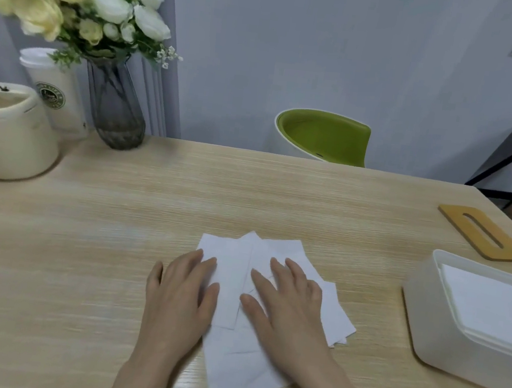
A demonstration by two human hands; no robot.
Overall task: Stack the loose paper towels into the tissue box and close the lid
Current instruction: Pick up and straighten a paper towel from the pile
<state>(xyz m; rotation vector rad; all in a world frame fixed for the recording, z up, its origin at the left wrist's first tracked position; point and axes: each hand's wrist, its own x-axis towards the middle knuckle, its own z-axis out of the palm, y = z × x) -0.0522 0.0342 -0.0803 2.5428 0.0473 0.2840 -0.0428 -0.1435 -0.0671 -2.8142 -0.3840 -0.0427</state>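
A: Where are the loose white paper towels [268, 292]?

B: Fanned out low in the centre of the frame on the pale wood-grain bench [115, 225]. The left hand [179, 294] and right hand [282, 306] both lie flat on them, each grip spread with straight fingers, pinching nothing.

A: And the box?

B: The white rectangular plastic tissue box [443, 339] sits open at the right edge, a white stack inside. Its flat tan wooden lid with a slot [483, 233] lies apart, further up on the right.

A: Upper left?

B: A dark glass vase of yellow and white flowers [114, 105], beside a white cup [57, 92] and a cream round pot [7, 137].
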